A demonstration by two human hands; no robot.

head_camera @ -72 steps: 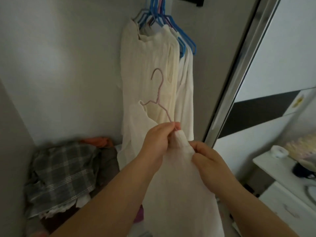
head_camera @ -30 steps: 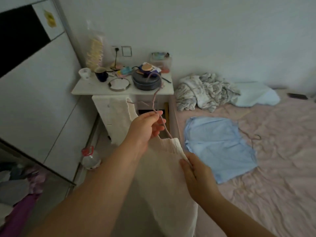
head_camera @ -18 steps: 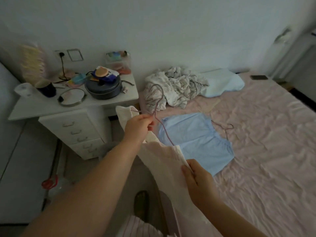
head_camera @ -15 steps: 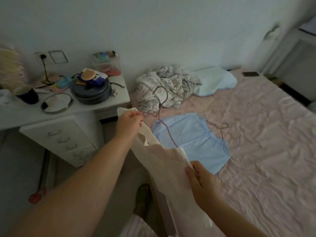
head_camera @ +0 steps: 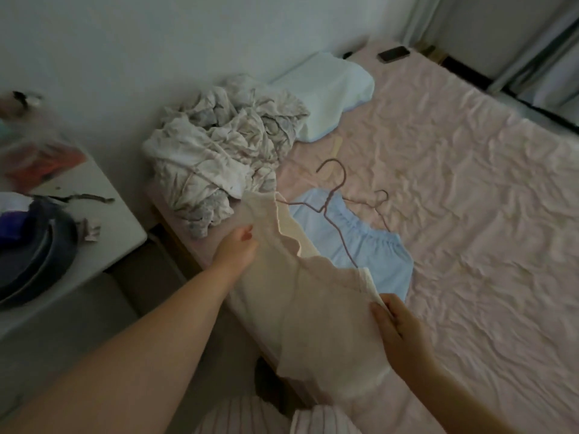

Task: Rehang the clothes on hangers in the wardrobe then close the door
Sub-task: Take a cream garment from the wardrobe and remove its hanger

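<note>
We've turned from the wardrobe to the bed (head_camera: 470, 214). Left hand (head_camera: 236, 250) and right hand (head_camera: 396, 327) each grip the cream top (head_camera: 313, 308); pink hanger (head_camera: 332, 195) pokes out at 12 o'clock. Hanging is delayed.

The left hand's (head_camera: 236, 250) fingers are tucked behind the cream garment (head_camera: 313, 311), so its grip cannot be read. The pink hanger's (head_camera: 333, 211) lower arm disappears inside that garment. A second hanger (head_camera: 380, 203) on the blue garment (head_camera: 369, 255) shows only in part. The bedside table (head_camera: 103, 195) is cut by the left edge, its clutter (head_camera: 34, 158) blurred. A dark flat object (head_camera: 393, 53), perhaps a phone, is too small to tell.
</note>
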